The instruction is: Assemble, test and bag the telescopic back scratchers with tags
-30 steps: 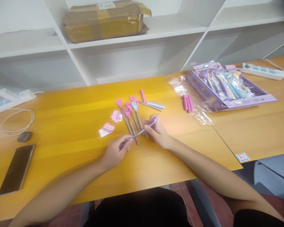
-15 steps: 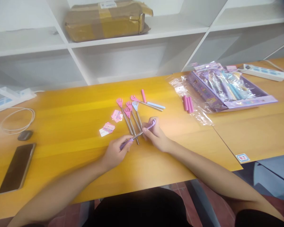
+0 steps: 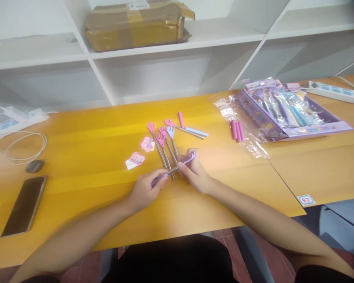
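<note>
Purple scratcher (image 3: 173, 170): the left hand (image 3: 145, 188) clamps its fingers on the handle (image 3: 158, 180), the right hand (image 3: 197, 175) near the head (image 3: 191, 158).

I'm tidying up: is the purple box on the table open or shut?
Open: the purple box has no lid over it; bagged items show inside.

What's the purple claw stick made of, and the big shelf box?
Purple claw stick: grey rod, probably shiny metal because it gleams; evenly purple, matte-looking ends, maybe plastic or rubber. Big box: probably cardboard, brown with a bent flap and glossy tape.
</note>
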`<state>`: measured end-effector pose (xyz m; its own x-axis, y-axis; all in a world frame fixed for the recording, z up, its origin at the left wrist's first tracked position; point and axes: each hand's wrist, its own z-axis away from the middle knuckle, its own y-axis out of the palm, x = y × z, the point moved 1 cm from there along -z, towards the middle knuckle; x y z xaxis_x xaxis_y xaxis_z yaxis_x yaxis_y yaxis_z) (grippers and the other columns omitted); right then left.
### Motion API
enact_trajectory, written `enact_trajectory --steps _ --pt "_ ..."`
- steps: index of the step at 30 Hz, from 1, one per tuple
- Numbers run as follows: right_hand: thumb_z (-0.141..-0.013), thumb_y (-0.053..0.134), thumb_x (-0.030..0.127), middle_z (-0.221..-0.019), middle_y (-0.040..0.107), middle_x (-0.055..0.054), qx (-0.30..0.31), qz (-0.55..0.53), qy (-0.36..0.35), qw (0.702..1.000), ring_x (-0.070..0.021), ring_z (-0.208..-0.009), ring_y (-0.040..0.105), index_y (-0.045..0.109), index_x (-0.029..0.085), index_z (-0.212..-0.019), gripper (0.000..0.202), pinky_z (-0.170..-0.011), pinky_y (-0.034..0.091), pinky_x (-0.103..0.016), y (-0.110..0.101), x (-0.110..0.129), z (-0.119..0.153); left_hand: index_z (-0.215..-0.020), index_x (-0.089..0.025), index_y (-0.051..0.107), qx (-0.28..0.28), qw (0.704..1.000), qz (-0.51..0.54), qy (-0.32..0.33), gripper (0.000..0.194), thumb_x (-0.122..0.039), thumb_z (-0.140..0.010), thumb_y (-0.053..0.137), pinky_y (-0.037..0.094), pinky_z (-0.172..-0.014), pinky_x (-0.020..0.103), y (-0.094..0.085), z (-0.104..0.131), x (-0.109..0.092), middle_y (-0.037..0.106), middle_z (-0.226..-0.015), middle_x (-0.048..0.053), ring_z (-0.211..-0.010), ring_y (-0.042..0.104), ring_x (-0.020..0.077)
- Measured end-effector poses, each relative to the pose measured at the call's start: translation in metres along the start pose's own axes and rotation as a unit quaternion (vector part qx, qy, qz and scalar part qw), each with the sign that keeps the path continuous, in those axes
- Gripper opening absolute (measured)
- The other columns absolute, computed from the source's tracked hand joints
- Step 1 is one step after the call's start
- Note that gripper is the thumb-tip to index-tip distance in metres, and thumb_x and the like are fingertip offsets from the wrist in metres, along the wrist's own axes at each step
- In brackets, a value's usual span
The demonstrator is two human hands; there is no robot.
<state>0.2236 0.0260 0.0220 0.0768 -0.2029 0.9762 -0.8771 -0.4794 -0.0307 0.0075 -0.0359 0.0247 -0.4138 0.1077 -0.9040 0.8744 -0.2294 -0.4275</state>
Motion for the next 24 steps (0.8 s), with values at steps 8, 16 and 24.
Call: enact_trajectory --steps 8,16,24 --pt "-0.114 0.048 0.046 -0.079 0.042 0.008 -0.002 0.017 -0.002 1.000 -0.0136 -0.062 0.038 0.022 0.030 -0.103 0.032 -0.061 0.037 -0.027 0.004 0.003 0.006 -0.123 -0.022 0.073 0.005 1.000 -0.009 0.006 0.032 -0.044 -0.109 0.055 0.047 -0.071 0.026 0.000 0.001 -0.001 0.067 -0.079 -0.001 -0.070 0.059 0.0129" --pt "-0.113 0.049 0.043 -0.088 0.037 0.005 0.010 0.084 -0.015 0.996 -0.0160 -0.072 0.039 0.024 0.029 -0.109 0.029 -0.071 0.040 -0.031 0.000 0.006 0.008 -0.123 -0.021 0.073 0.004 1.000 -0.009 0.012 0.032 -0.044 -0.108 0.056 0.047 -0.070 0.026 -0.001 0.002 0.000 0.069 -0.078 -0.001 -0.069 0.060 0.0139" --pt "-0.111 0.051 0.044 -0.105 0.051 -0.004 -0.065 0.118 -0.048 0.990 -0.0190 -0.084 0.053 0.037 0.027 -0.120 0.024 -0.076 0.050 -0.037 -0.011 0.018 -0.003 -0.114 -0.021 0.074 0.029 0.999 -0.016 -0.014 0.035 -0.050 -0.107 0.056 0.043 -0.064 0.026 -0.022 -0.015 -0.020 0.063 -0.068 -0.003 -0.063 0.057 0.0137"
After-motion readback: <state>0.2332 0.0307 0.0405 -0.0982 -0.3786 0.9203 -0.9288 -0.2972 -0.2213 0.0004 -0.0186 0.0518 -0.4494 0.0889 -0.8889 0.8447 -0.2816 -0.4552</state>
